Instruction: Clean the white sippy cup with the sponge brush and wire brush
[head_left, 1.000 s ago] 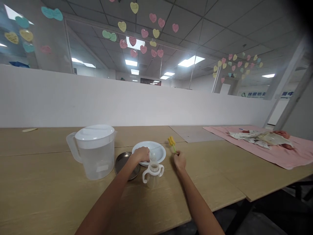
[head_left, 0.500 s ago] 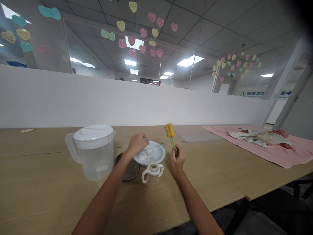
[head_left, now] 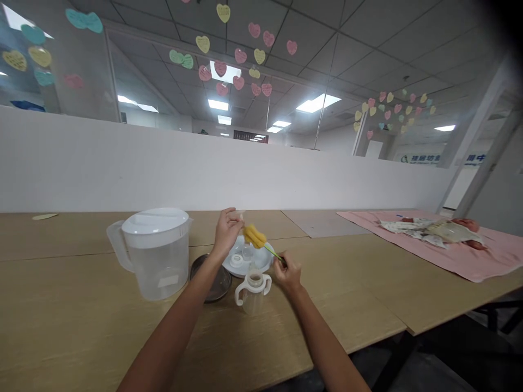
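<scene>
My right hand (head_left: 288, 272) is closed round the green handle of a yellow sponge bottle brush (head_left: 255, 237), which tilts up to the left. The sponge head is close to my left hand (head_left: 227, 231). Pinched in the left fingers is a small clear bottle part (head_left: 241, 214), too faint to name exactly. Below both hands lies a white plate (head_left: 267, 263) with a white ring (head_left: 236, 261) and a clear piece on it. In front of it stands an uncapped baby bottle (head_left: 253, 294) with two white handles. Partly behind my left forearm is a dark round dish (head_left: 218, 291).
A clear lidded pitcher (head_left: 163, 267) stands at the left. To the right, a doll (head_left: 445, 231) lies on a pink cloth (head_left: 453, 262). A grey sheet (head_left: 327, 224) is near the white wall, and a flat pale disc (head_left: 44, 216) lies at the far left.
The brush has swung from nearly upright down to the left, its sponge now beside the left hand. My left hand has risen slightly with the clear part.
</scene>
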A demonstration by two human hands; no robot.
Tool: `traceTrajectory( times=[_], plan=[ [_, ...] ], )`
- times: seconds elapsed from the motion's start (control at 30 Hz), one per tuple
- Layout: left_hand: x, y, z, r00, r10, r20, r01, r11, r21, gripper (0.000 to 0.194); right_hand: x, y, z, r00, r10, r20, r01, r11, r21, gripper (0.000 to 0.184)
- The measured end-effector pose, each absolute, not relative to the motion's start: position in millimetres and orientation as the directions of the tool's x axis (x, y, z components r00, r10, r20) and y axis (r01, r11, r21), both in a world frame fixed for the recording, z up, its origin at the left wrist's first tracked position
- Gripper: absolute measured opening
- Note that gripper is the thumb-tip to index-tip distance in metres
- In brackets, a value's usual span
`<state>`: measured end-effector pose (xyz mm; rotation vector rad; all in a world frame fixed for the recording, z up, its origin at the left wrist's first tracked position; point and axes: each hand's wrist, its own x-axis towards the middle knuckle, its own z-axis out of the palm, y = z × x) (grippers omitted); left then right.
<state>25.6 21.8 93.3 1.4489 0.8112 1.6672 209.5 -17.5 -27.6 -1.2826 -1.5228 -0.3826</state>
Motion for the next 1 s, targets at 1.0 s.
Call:
traceTrajectory(
  times=[1.0],
  plan=[
    [21.2,22.3,88.0,0.225,0.916,0.333,0.238,-0.383,0.893,0.034,215.8,-12.9,-23.3,0.228,0.534,0.814,0.720,0.471,-0.510,0.021]
  ],
)
